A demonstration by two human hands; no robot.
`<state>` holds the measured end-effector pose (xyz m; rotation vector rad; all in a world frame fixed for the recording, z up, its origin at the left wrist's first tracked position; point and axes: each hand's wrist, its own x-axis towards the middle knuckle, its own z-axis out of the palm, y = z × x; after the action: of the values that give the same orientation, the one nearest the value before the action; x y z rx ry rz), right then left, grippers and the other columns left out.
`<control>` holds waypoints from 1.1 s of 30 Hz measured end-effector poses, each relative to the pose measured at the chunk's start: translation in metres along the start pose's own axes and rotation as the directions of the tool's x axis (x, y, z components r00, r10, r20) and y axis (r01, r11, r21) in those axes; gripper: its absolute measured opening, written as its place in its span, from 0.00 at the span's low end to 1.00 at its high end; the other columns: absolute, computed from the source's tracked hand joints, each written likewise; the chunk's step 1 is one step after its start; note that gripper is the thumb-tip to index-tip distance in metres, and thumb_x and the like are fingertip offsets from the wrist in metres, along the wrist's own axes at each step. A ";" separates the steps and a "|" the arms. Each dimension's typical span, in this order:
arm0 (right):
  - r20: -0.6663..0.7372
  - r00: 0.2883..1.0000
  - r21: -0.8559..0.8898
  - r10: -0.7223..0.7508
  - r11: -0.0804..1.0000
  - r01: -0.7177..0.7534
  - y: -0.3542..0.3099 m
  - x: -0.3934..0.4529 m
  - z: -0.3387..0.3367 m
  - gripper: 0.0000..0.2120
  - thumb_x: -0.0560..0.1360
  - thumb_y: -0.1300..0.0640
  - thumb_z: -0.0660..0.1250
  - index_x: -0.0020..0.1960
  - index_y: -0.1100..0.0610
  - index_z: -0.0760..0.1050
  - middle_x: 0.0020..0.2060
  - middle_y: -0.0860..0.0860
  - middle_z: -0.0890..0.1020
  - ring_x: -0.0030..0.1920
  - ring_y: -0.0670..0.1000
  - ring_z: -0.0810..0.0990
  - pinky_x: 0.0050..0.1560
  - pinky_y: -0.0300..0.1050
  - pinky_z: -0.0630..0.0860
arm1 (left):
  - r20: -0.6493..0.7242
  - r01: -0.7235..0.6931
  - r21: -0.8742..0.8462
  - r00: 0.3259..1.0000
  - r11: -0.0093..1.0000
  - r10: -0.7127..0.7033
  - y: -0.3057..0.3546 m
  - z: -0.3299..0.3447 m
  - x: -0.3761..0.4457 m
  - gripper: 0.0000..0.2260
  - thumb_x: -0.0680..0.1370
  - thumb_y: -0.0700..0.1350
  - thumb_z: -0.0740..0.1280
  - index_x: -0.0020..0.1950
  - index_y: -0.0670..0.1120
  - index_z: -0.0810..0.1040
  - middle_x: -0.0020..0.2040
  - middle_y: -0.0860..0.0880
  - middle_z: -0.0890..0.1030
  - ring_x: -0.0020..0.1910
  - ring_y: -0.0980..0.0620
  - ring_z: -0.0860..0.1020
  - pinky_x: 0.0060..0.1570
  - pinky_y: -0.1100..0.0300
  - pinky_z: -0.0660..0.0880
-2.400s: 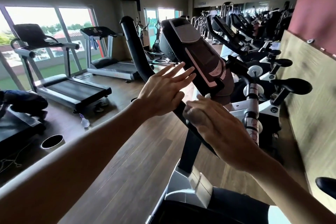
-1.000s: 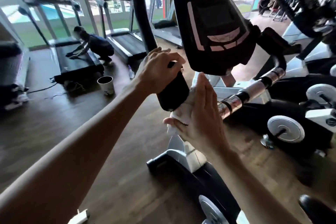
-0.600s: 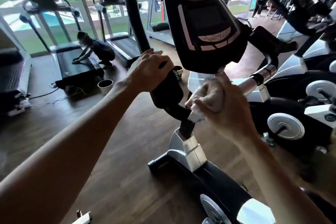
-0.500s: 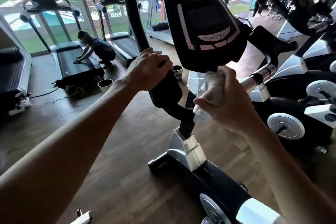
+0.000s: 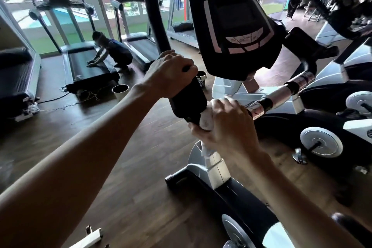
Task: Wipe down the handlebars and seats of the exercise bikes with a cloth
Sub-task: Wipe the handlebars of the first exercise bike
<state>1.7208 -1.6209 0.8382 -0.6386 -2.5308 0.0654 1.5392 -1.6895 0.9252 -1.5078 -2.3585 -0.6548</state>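
The left hand [image 5: 171, 75] is wrapped tight around the black handlebar [image 5: 189, 100] of the exercise bike [image 5: 227, 189], its grip closed on the thick padded part. Just below, at about 4 o'clock from it, the right hand [image 5: 229, 127] squeezes a white cloth [image 5: 206, 120] against the same bar, fingers curled around both. The bike's big screen [image 5: 231, 20] hangs above the hands, at 12 o'clock. Far off at 10 o'clock, a person [image 5: 112, 50] crouches on a treadmill [image 5: 88, 66]. A cup [image 5: 120, 89] stands on the wooden floor [image 5: 130, 177] nearby.
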 end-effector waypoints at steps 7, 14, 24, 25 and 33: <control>-0.104 0.993 0.086 -0.050 0.995 0.059 0.002 -0.013 0.014 0.36 0.76 0.34 0.62 0.68 0.64 0.73 0.63 0.60 0.78 0.67 0.61 0.72 0.71 0.56 0.69 | -0.002 0.104 0.182 0.994 0.978 -0.105 0.013 0.001 0.000 0.20 0.82 0.61 0.57 0.46 0.49 0.81 0.52 0.47 0.82 0.61 0.46 0.76 0.50 0.52 0.70; 0.080 0.997 0.138 -0.005 0.990 -0.006 0.002 0.007 -0.002 0.18 0.79 0.37 0.59 0.50 0.52 0.72 0.44 0.49 0.76 0.51 0.56 0.78 0.47 0.49 0.70 | 0.023 0.121 0.323 0.990 0.939 -0.136 0.034 -0.002 0.003 0.22 0.84 0.57 0.57 0.62 0.42 0.81 0.63 0.36 0.79 0.69 0.40 0.71 0.66 0.51 0.66; 0.076 0.997 0.215 -0.033 0.976 0.016 0.002 -0.002 -0.007 0.39 0.73 0.21 0.44 0.58 0.52 0.73 0.50 0.49 0.76 0.57 0.53 0.74 0.54 0.49 0.68 | 0.031 0.163 0.338 0.983 0.927 -0.184 0.042 -0.005 0.003 0.22 0.83 0.56 0.57 0.62 0.40 0.80 0.62 0.35 0.79 0.69 0.38 0.70 0.66 0.51 0.65; 0.094 0.996 0.208 -0.004 0.978 -0.015 0.001 0.006 -0.007 0.38 0.72 0.21 0.42 0.52 0.51 0.73 0.46 0.47 0.75 0.55 0.53 0.76 0.50 0.47 0.66 | 0.033 0.164 0.334 0.982 0.928 -0.185 0.041 -0.005 0.003 0.22 0.83 0.56 0.57 0.62 0.41 0.80 0.61 0.35 0.79 0.69 0.38 0.70 0.66 0.51 0.65; -0.027 0.999 0.224 -0.018 0.974 0.023 0.007 0.011 0.005 0.35 0.75 0.26 0.52 0.50 0.56 0.78 0.46 0.53 0.81 0.52 0.57 0.79 0.51 0.51 0.74 | -0.012 0.191 0.282 0.981 0.940 -0.196 0.036 -0.001 0.003 0.22 0.82 0.60 0.61 0.59 0.44 0.83 0.58 0.40 0.82 0.68 0.39 0.71 0.64 0.51 0.69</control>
<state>1.7128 -1.6089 0.8376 -0.5192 -2.4589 0.3289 1.5708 -1.6743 0.9356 -1.1748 -2.5062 -0.3266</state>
